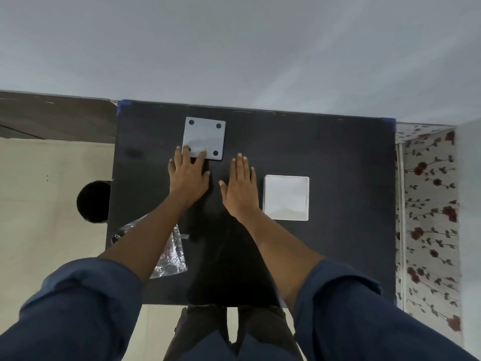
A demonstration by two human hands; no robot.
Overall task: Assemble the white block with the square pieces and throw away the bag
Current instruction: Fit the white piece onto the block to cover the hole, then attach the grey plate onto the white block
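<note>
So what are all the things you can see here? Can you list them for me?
table: one, black, in the middle, with blue tape on its far corners
plate with holes: one, grey square with dark round corner holes, far left of centre on the table
white block: one, white square, on the table's right part
bag: one, clear and crinkly, near left of the table, partly under the left arm
bin: one, black and round, on the floor left of the table
curtain: one, white with red roses, at the right
left hand: fingertips on the plate's near edge
right hand: flat, open, beside the block
</note>
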